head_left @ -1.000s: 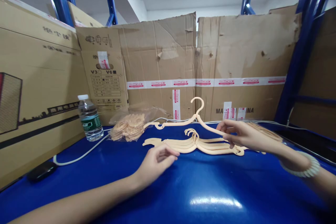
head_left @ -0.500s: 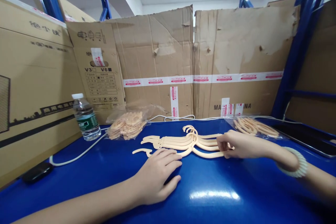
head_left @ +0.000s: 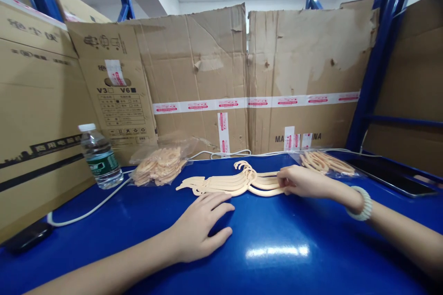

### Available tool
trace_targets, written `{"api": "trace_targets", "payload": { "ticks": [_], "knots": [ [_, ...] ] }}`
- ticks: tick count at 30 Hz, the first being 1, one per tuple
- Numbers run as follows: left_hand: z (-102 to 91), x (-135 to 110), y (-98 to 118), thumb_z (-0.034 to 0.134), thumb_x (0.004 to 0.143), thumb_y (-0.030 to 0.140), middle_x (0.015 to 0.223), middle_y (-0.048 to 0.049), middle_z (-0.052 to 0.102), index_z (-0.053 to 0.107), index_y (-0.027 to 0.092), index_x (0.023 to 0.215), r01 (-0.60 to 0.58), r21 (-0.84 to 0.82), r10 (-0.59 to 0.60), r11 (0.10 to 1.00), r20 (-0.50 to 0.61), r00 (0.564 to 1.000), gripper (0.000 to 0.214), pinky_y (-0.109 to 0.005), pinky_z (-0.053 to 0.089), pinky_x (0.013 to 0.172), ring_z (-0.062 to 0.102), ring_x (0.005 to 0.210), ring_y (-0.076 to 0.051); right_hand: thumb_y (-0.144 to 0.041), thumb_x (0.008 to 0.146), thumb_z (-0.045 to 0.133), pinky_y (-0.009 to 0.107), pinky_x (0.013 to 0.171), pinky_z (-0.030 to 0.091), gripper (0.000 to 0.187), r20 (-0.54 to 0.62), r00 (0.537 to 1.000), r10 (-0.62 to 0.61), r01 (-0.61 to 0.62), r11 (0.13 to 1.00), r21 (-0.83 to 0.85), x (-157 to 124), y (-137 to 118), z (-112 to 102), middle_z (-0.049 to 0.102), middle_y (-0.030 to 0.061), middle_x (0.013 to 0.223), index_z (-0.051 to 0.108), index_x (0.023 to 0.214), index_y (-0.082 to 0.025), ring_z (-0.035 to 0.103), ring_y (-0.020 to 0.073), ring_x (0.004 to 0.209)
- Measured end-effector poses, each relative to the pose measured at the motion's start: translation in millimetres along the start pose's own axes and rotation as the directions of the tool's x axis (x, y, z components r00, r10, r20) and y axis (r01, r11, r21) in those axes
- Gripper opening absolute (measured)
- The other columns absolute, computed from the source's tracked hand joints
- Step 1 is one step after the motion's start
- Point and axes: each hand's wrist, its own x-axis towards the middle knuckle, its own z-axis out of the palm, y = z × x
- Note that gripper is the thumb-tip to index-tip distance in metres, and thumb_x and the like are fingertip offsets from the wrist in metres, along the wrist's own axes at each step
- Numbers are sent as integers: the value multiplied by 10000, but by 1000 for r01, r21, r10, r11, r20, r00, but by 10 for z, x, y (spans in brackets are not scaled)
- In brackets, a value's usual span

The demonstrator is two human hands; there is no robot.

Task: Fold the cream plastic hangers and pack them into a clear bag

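Observation:
Several beige clothes hangers (head_left: pixel 221 186) lie in an overlapping row on the blue table (head_left: pixel 263 226), their hooks pointing to the back. My right hand (head_left: pixel 298 180) has its fingers bent around the right ends of the hangers; how many it grips is hidden. My left hand (head_left: pixel 207 223) rests palm down just in front of the hangers' left half, fingers spread. Its fingertips are at the edge of the nearest hanger; whether they touch it I cannot tell.
Clear bags of beige items (head_left: pixel 159 165) and beige hangers (head_left: pixel 325 162) lie behind. A water bottle (head_left: pixel 101 159) and a black object (head_left: pixel 28 236) are at left, a phone (head_left: pixel 391 176) at right. A white cable (head_left: pixel 90 214) crosses the table. Cardboard sheets (head_left: pixel 197 73) wall the back.
The nearest hanger has moved back, closer against the others in the row, with my right hand at its right end. My left hand stays spread. The camera view has shifted slightly.

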Motion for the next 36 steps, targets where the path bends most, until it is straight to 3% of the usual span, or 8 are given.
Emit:
{"api": "trace_targets", "payload": {
  "ticks": [7,18,23,36],
  "knots": [
    [-100,83,-174,523,916,455,1550,-64,317,466,335,1391,97,-69,-84,993,175,981,493,-622,145,1141,246,1427,-357,-81,707,560,238,572,381,127,-75,997,2,-3,1000,-7,112,92,85,679,30,743,626,735,-186,608,177,665],
    [-102,90,-350,506,932,478,1563,-59,274,453,355,1400,85,-16,-83,996,112,990,487,-616,61,1149,184,1450,-337,-75,793,519,251,652,413,154,-207,978,15,-32,996,-81,197,143,160,678,66,866,626,799,-186,631,197,758],
    [-114,96,-379,447,946,519,1576,-70,224,414,366,1422,106,34,-109,994,141,984,501,-614,67,1148,154,1456,-332,-82,863,481,256,747,447,184,-256,966,16,-43,994,-100,250,194,219,670,101,939,649,849,-156,645,208,841],
    [-99,86,-393,476,941,498,1571,-69,241,444,360,1405,115,-23,-112,993,118,987,485,-627,53,1142,182,1448,-345,-32,808,461,288,827,473,264,-333,942,-47,16,995,-95,297,304,310,673,110,926,696,847,-147,640,214,875]
  ]
}}
